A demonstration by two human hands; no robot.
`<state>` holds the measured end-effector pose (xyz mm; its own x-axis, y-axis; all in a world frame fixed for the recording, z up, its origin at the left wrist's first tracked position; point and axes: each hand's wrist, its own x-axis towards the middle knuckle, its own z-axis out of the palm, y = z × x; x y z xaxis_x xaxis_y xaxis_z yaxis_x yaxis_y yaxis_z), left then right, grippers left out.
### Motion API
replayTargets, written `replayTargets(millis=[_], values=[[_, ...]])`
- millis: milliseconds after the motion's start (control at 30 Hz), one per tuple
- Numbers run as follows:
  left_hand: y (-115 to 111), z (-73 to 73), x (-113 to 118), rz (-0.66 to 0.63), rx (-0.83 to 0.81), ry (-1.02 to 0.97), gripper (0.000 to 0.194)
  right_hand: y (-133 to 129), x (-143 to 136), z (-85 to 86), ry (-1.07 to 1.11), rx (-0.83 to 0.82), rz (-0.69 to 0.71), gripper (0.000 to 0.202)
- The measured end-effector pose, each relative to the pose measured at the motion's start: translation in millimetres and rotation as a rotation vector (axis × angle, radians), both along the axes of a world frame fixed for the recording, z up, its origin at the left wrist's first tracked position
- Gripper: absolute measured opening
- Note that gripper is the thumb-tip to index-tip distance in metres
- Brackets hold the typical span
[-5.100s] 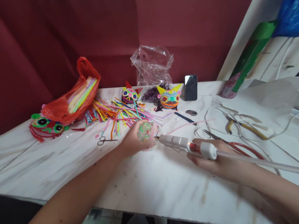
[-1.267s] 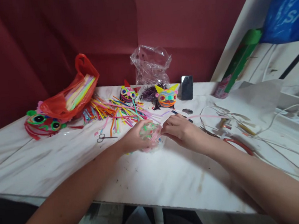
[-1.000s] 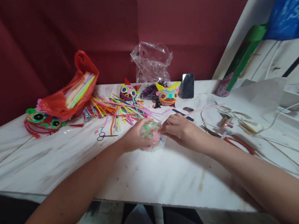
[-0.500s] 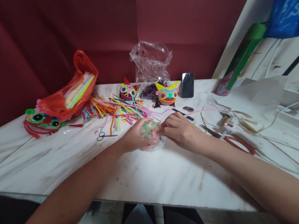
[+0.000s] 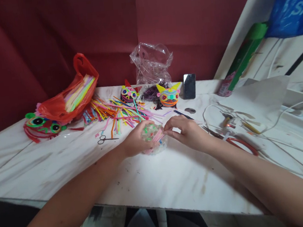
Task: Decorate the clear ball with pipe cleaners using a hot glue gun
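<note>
A small ball (image 5: 152, 137) wrapped in coloured strips is being held just above the desk (image 5: 159, 178), near its middle. It is being cupped from the left by the left hand (image 5: 135, 141), whose fingers (image 5: 144, 124) are curled over the top and far side, so that the ball is being gripped on that side. From the right it is being met by the right hand (image 5: 188, 131); a pink strip (image 5: 159, 137) at the ball's right edge is being pinched between the thumb and forefinger, with the other fingers bent loosely above. The ball is thus lying between the two hands, touching both.

Behind the hands, a heap of coloured strips (image 5: 118, 113) is being left spread on the desk, with small scissors (image 5: 105, 139) just beside its near edge. Further back, two finished heads (image 5: 169, 97) are standing near a clear bag (image 5: 151, 63) and a phone (image 5: 189, 86). A red bag (image 5: 69, 95) is lying to the left, and pliers (image 5: 239, 143) and a white cord (image 5: 285, 113) to the right.
</note>
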<state>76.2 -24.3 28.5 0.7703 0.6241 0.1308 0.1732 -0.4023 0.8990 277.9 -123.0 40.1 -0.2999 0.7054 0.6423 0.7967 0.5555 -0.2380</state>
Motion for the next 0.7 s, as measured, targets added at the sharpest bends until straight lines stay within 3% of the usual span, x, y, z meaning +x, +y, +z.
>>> replayTargets(millis=[200, 433, 700], values=[[-0.5, 2.8, -0.9, 0.0, -0.031, 0.01, 0.073, 3.6, 0.2, -2.6, 0.033, -0.008, 0.069, 0.01], [-0.8, 2.3, -1.4, -0.041, 0.005, 0.006, 0.069, 5.6, -2.5, -4.6, 0.058, 0.007, 0.053, 0.009], [2.8, 2.5, -3.5, -0.074, 0.002, 0.024, 0.073, 6.6, -8.1, -5.5, 0.371, -0.28, 0.003, 0.005]])
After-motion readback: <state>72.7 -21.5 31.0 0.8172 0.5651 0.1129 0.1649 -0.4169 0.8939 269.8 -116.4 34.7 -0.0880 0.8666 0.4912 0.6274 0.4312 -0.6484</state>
